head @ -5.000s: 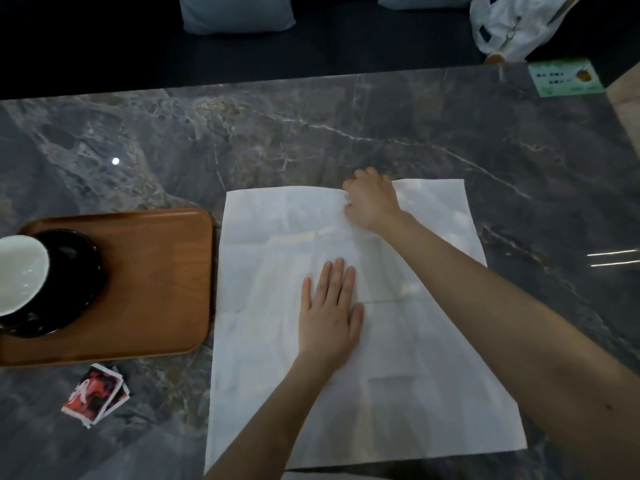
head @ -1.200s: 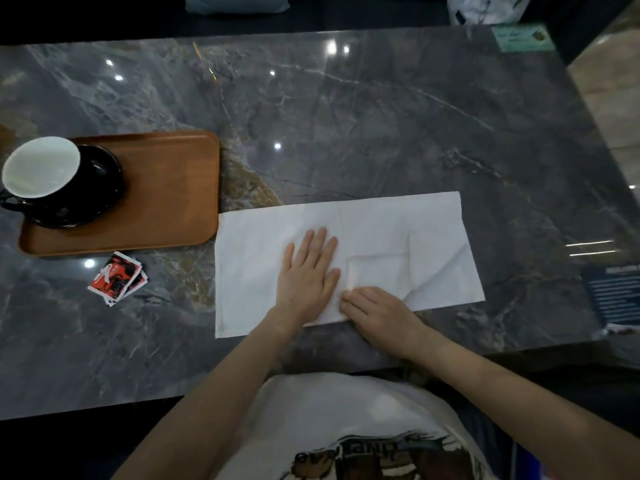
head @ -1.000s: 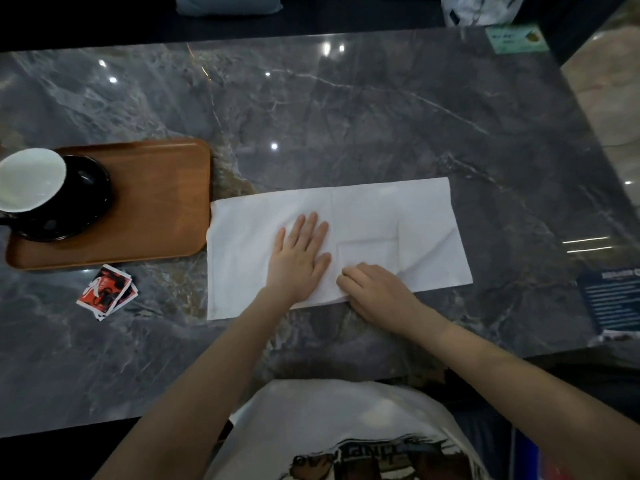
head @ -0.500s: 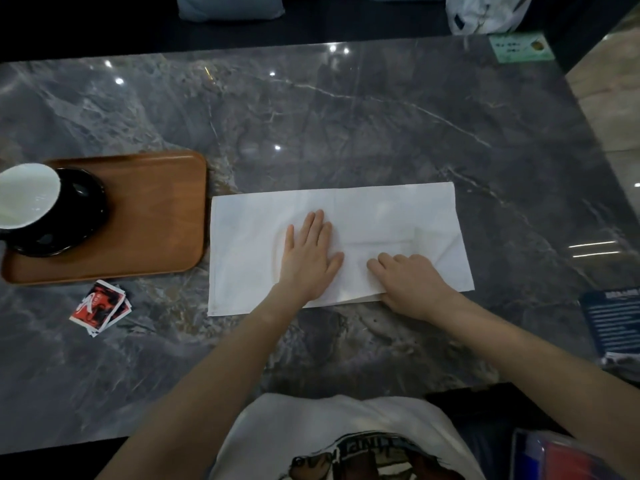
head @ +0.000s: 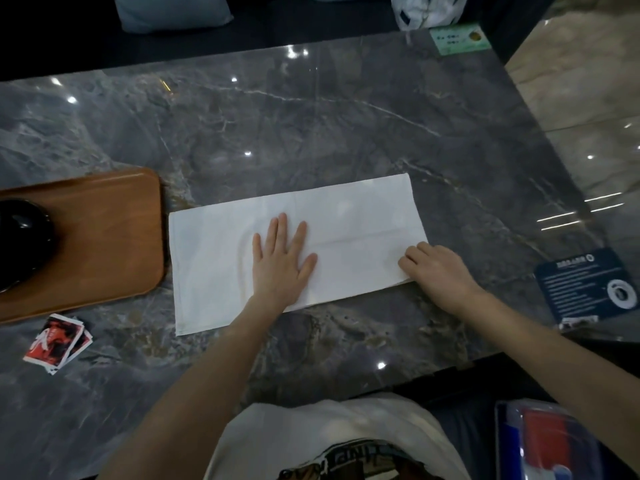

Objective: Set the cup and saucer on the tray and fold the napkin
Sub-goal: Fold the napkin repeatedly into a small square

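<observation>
Nearest to me, at the bottom of the head view, I see the person's pale printed T-shirt [head: 325, 441] and both bare forearms reaching up onto the grey veined marble table [head: 311, 133]. At the lower right corner lies a clear plastic case with red and blue inside [head: 547, 441]. Near the table's left front edge I see a small stack of red-and-black printed cards [head: 57, 342], lying just below the tray. The left hand [head: 280, 261] lies flat on the white folded paper napkin [head: 346, 216], fingers straight and slightly spread, palm pressing the sheet down near its middle. The right hand [head: 438, 271] rests at the napkin's near right corner with its fingers curled; I cannot tell whether they pinch the corner or merely press on it. The napkin lies as a long strip across the table, a crease running along its right half. To its left, just apart from it, sits the brown wooden tray with rounded corners [head: 110, 237], and on it the black glossy saucer [head: 20, 240], cut off by the frame's edge; the cup is out of sight. On the right is a dark blue printed card [head: 585, 285]; at the far edge a green card [head: 459, 38], a white plastic bag [head: 429, 10] and a pale blue cushion [head: 173, 12].
</observation>
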